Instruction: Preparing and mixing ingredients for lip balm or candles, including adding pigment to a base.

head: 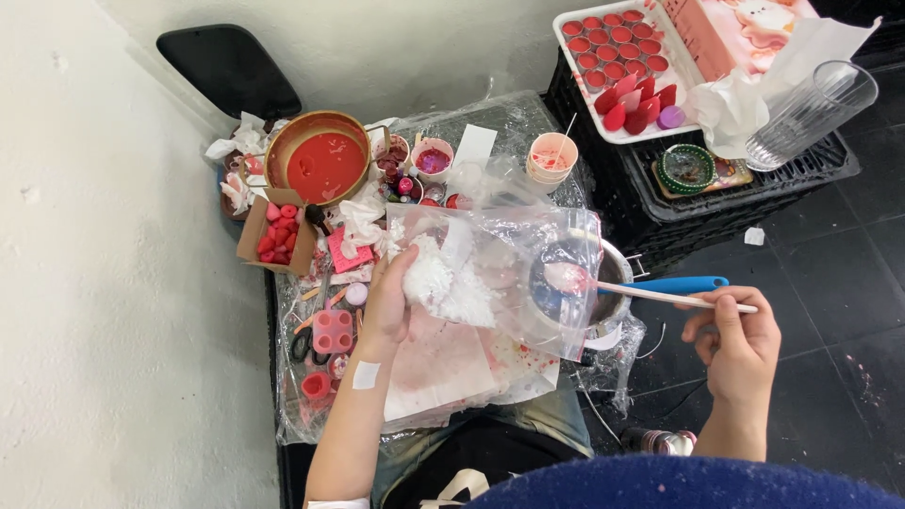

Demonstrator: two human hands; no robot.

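My left hand (386,302) grips a clear plastic zip bag (500,273) of white flakes or powder (443,283), holding it up with its open mouth toward the right. My right hand (740,344) pinches a thin white spoon (660,296) by its handle, and the spoon's bowl (566,276) reaches into the bag's mouth. Under the bag's mouth sits a small metal pot (613,283) with a blue handle (679,284). A stained white sheet (443,368) lies below the bag.
A round pan of red liquid (325,165), a cardboard box of red pieces (278,231), cups (551,155), a pink mould (332,332) and scissors (302,344) crowd the plastic-covered surface. A black crate (716,198) at right carries a tray of red-filled moulds (617,47), tissue and a clear ribbed glass (811,113).
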